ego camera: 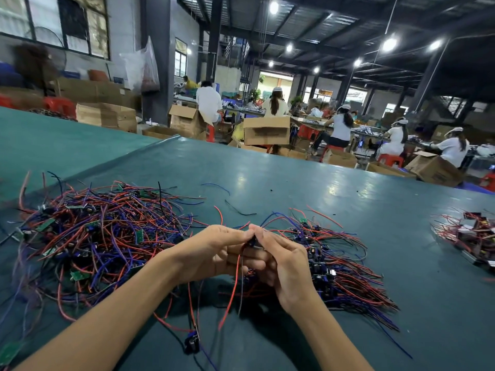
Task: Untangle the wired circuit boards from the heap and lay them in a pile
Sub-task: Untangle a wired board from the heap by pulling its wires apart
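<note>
Separating one wired circuit board (pixel 253 243) is the step in hand: the left hand (pixel 214 253) and right hand (pixel 286 266) meet at the centre of the frame, above the table (pixel 294 183), and their fingers (pixel 235 234) are curled and pinch the small dark board between them. Its red wire (pixel 232 287) and black wire (pixel 241 290) hang below the hands; whether their lower ends are free of other strands cannot be told. The tangled heap (pixel 93 236) lies at the left of the frame. The laid pile (pixel 340 269) lies just right of the hands, wires fanned toward the lower right. A loose board (pixel 192 342) lies at lower centre. The next move likely calls for drawing the wires clear, then carrying the board rightward onto the pile, leads aligned.
</note>
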`<state>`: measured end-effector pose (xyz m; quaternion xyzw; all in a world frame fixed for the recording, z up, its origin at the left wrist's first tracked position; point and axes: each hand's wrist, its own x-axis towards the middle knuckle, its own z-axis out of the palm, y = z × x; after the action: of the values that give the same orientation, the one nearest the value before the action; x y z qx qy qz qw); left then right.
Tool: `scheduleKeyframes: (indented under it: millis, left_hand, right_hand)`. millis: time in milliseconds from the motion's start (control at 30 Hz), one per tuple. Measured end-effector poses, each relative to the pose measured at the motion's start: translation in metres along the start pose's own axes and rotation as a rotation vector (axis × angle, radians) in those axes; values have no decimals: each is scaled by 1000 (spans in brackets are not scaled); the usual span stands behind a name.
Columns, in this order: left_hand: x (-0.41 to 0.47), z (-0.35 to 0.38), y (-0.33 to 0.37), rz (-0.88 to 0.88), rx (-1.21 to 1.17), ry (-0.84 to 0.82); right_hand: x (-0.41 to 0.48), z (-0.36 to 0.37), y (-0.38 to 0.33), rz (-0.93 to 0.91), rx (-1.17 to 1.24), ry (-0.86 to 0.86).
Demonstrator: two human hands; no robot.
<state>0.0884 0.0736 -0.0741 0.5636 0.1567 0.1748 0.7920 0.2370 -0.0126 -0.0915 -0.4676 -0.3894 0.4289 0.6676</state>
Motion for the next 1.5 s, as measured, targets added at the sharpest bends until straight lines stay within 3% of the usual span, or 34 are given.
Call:
scheduleKeyframes:
  millis: [133,400,633,767,967,1200,1500]
  left_hand:
    - [-2,-1,0,18,33,-27]
    - [2,1,-7,110,182,-65]
    - [3,3,-12,81,191,-34]
    - [7,6,-14,36,129,-97]
    - [10,7,-20,53,139,-159]
    - [8,0,-17,68,298,-141]
    - [1,10,-10,84,380,-237]
  right_hand:
    - [1,-3,-2,8,8,-54]
    - [3,-7,-4,-164,-40,-64]
    - [2,-10,-13,-16,-121,-139]
    - [-4,-12,-23,108,-45,-277]
    - [-5,-14,-27,136,36,-292]
    - [5,-20,-17,-2,-295,-58]
    - [16,-34,-17,-135,-341,53]
